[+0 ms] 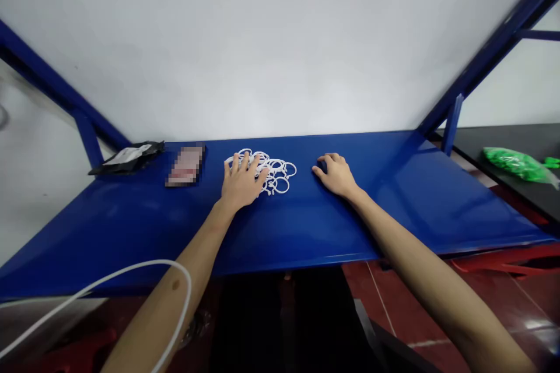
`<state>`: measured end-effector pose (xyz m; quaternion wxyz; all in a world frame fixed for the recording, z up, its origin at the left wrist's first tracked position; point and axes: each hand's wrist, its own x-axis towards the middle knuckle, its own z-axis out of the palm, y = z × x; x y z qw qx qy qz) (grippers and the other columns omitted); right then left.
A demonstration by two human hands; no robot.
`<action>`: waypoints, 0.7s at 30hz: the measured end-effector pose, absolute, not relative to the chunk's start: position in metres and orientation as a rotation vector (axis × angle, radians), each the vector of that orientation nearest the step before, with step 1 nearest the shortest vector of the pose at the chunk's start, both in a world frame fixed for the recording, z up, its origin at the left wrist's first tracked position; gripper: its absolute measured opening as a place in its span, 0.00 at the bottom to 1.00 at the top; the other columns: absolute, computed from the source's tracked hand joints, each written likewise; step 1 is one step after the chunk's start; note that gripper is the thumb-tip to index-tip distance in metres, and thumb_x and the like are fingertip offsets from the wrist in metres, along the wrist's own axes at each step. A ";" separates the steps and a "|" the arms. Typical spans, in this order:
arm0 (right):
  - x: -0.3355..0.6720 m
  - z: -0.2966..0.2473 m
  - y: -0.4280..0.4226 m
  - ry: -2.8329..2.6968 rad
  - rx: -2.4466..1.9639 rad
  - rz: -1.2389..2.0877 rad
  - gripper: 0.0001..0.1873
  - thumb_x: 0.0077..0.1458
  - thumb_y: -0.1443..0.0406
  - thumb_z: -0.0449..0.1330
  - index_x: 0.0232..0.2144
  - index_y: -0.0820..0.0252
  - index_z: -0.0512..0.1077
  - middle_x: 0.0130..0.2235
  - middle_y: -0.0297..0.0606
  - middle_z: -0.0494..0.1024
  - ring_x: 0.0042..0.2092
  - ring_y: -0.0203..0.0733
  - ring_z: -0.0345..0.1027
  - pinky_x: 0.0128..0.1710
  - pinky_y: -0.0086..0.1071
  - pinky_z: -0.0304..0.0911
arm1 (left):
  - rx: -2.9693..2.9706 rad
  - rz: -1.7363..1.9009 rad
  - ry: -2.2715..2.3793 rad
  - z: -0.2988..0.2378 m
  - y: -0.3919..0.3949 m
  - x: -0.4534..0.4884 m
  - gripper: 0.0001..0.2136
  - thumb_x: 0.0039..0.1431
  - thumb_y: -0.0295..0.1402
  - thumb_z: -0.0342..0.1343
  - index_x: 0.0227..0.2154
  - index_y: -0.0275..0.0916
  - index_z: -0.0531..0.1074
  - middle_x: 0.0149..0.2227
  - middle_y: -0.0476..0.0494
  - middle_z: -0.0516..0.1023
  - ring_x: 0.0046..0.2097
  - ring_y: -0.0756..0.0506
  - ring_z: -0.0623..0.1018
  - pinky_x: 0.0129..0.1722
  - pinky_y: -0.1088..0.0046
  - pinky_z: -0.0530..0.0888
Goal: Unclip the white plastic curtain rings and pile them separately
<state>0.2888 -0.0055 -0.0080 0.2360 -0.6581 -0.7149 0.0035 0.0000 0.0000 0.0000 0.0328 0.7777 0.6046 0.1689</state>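
Left hand [242, 182] spread over white loops [276, 172], right hand [338, 176] well apart

Pale wall [280, 52] rises beyond both sets of fingertips. Blue table [297, 233] lies beneath them, running out to either side and back toward the person. Blue frame bars [490, 46] slant upward, one well left of the left fingers, one well right of the right.

Red tiled floor [424, 303] below table level, nearer the person than the right fingers. Black tabletop [468, 143] far right of the right fingers; on it a clear bag of bright green pieces [514, 164].

White cable [151, 261] arcs across on the near side of the left fingers, passing in front of the forearm. Black packet [131, 158] with a pale label, well left of the left fingers. Between packet and fingers, a flat rectangular item [186, 166], pixelated, kind unreadable.

Left fingers: wide, fanned, lying over the left part of the loops; how firmly they press, cannot tell. The loops form a loose, overlapping heap, showing past the fingertips and out to the right of the thumb, toward the right hand.

Right fingers: loosely bent, thumb standing off, resting on the table. Dark patch between thumb and index; cannot tell whether shadow or object.
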 end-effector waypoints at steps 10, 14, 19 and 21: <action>0.289 -0.008 -0.006 -1.969 -1.804 0.009 0.23 0.62 0.53 0.56 0.51 0.62 0.74 0.54 0.52 0.73 0.56 0.59 0.66 0.58 0.49 0.61 | 2.392 0.484 1.805 0.002 -0.003 -0.002 0.37 0.64 0.61 0.39 0.69 0.45 0.55 0.72 0.38 0.50 0.73 0.26 0.43 0.68 0.36 0.43; 0.289 -0.008 -0.006 -1.972 -1.802 0.004 0.23 0.62 0.53 0.55 0.51 0.63 0.74 0.55 0.52 0.73 0.55 0.59 0.66 0.58 0.49 0.60 | 2.414 0.450 1.777 0.003 -0.006 -0.002 0.39 0.63 0.62 0.40 0.69 0.44 0.54 0.73 0.38 0.50 0.73 0.27 0.41 0.68 0.38 0.42; 0.289 -0.006 -0.006 -1.973 -1.805 0.004 0.25 0.63 0.53 0.54 0.52 0.65 0.74 0.55 0.55 0.73 0.56 0.60 0.66 0.59 0.50 0.60 | 2.385 0.490 1.775 0.007 -0.008 -0.003 0.35 0.67 0.58 0.37 0.70 0.44 0.53 0.73 0.38 0.49 0.73 0.29 0.44 0.69 0.40 0.43; 0.286 -0.004 -0.008 -1.971 -1.804 -0.005 0.27 0.64 0.51 0.53 0.53 0.65 0.73 0.55 0.56 0.73 0.58 0.61 0.65 0.60 0.52 0.59 | 2.373 0.576 1.805 0.010 -0.006 -0.007 0.34 0.69 0.56 0.34 0.69 0.42 0.54 0.72 0.36 0.51 0.73 0.30 0.47 0.69 0.41 0.44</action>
